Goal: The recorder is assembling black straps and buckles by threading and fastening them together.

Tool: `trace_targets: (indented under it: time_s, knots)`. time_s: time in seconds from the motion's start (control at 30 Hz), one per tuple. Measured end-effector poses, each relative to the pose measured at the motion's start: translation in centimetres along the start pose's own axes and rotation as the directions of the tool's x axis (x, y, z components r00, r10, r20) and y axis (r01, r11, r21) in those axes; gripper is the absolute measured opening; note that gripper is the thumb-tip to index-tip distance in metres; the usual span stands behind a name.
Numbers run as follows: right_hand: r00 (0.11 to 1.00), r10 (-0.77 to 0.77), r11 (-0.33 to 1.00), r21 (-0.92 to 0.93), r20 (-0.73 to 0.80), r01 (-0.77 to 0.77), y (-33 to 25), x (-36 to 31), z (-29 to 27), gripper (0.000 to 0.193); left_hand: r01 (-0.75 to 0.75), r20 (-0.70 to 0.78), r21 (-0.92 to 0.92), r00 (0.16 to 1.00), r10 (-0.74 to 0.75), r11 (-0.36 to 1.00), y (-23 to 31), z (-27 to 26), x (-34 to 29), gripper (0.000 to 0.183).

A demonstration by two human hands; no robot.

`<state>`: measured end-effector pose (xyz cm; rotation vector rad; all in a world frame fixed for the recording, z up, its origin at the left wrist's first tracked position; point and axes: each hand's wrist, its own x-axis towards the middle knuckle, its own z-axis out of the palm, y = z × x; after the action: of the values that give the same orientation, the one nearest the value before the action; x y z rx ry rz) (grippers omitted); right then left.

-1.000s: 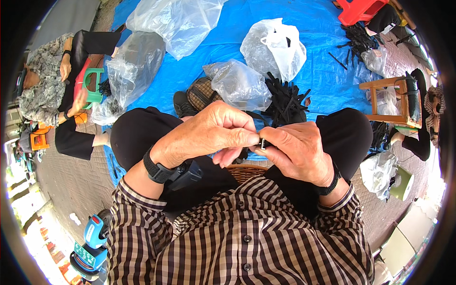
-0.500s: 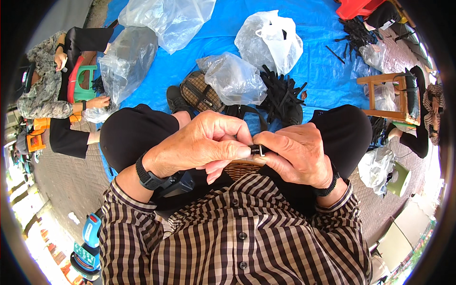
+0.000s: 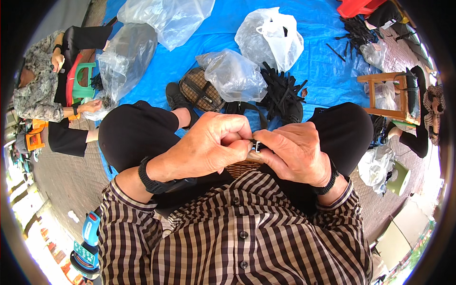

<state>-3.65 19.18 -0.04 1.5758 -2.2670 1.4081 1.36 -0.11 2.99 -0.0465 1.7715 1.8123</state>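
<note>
In front of my chest, both hands meet at a small black strap piece with a silvery metal buckle [image 3: 257, 147]. My left hand [image 3: 206, 145] is closed, its thumb and forefinger pinching the strap's end on the left side. From the right, my right hand [image 3: 298, 151] grips the buckle between thumb and fingers. Fingertips cover most of the strap. Below the hands, a woven wicker basket [image 3: 243, 169] shows partly between my legs. Beyond them lies a pile of black straps [image 3: 281, 92] on the blue tarp [image 3: 324, 80].
Clear plastic bags [image 3: 232, 76] and a white plastic bag [image 3: 280, 40] lie ahead, beside a brown patterned bag [image 3: 202, 90]. A co-worker in a camouflage sleeve [image 3: 40, 102] sits at left. A wooden stool [image 3: 382, 97] stands at right, with more black straps [image 3: 358, 33] at far right.
The buckle has turned between my fingers and its metal frame now faces up more. My left fingers have curled in further. The co-worker's upper body at left has shifted slightly.
</note>
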Motion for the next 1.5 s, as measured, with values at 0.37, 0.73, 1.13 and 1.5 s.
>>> trace_targets:
  time_s: [0.37, 0.73, 1.13, 1.5]
  knots:
    - [0.946, 0.259, 0.91, 0.279, 0.197, -0.308, 0.0, 0.6, -1.5, 0.018, -0.195, -0.131, 0.256, 0.963, 0.234, 0.947, -1.5, 0.6, 0.2, 0.012]
    - [0.846, 0.415, 0.69, 0.49, 0.335, -0.533, 0.8, 0.9, -1.2, 0.009, -0.162, -0.142, 0.186, 0.971, 0.19, 0.969, -1.1, 0.9, 0.3, 0.011]
    - [0.843, 0.455, 0.713, 0.449, 0.287, -0.538, 0.8, 0.9, -0.8, 0.009, -0.128, -0.082, 0.014, 0.988, 0.129, 0.992, -1.5, 0.0, 1.0, 0.01]
    - [0.948, 0.302, 0.929, 0.195, 0.095, -0.316, 0.3, 0.3, 0.1, 0.022, -0.071, -0.06, -0.162, 0.996, 0.062, 0.984, -1.3, -0.3, 1.1, 0.012]
